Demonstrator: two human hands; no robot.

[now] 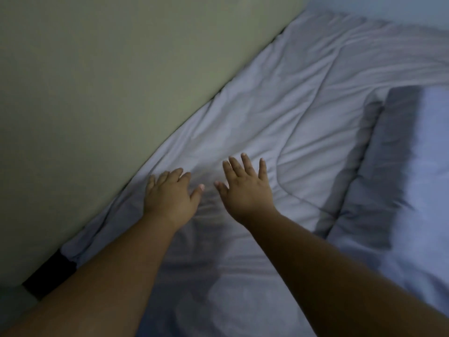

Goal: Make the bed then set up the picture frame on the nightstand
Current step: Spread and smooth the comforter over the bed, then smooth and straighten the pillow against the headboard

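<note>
A pale lilac-grey quilted blanket (303, 98) covers the bed and shows soft creases. My left hand (168, 195) lies flat on it close to the wall, fingers straight. My right hand (245, 186) is beside it, fingers spread and straight, palm down on the blanket. A folded-over edge of the blanket (364, 166) forms a thick ridge at the right, with a brighter part of the bedding (418, 166) beyond it. No picture frame or nightstand is in view.
A beige wall (109, 81) runs diagonally along the bed's left side. A dark gap (48, 276) shows between wall and mattress at the lower left. The room is dim.
</note>
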